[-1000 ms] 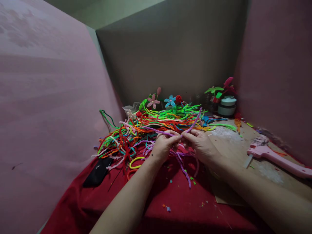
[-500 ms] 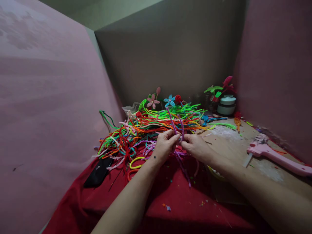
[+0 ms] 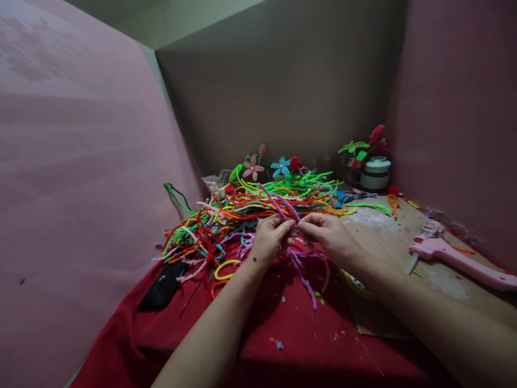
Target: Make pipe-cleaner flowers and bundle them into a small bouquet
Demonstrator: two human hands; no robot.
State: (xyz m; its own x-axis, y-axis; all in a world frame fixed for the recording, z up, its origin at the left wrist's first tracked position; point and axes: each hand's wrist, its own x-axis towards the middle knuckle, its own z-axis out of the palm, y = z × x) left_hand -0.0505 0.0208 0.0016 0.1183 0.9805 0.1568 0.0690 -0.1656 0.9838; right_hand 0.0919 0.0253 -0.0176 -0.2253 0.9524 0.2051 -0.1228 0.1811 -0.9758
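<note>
My left hand (image 3: 271,240) and my right hand (image 3: 326,235) meet fingertip to fingertip above the red cloth (image 3: 283,323). Both pinch a folded purple pipe cleaner (image 3: 278,203) whose two ends stick up and to the left from between my fingers. Just beyond my hands lies a big heap of coloured pipe cleaners (image 3: 250,207). More purple pipe cleaners (image 3: 305,277) lie loose under and in front of my hands.
Finished pipe-cleaner flowers (image 3: 266,166) stand at the back of the heap. A white lidded jar (image 3: 375,172) sits at the back right, a pink glue gun (image 3: 456,256) on the wooden board at right, a black object (image 3: 163,285) at left. Pink panels wall both sides.
The purple pipe cleaner, stretched out between my hands a second ago, is now folded double, and its ends have swung up and then leaned to the left.
</note>
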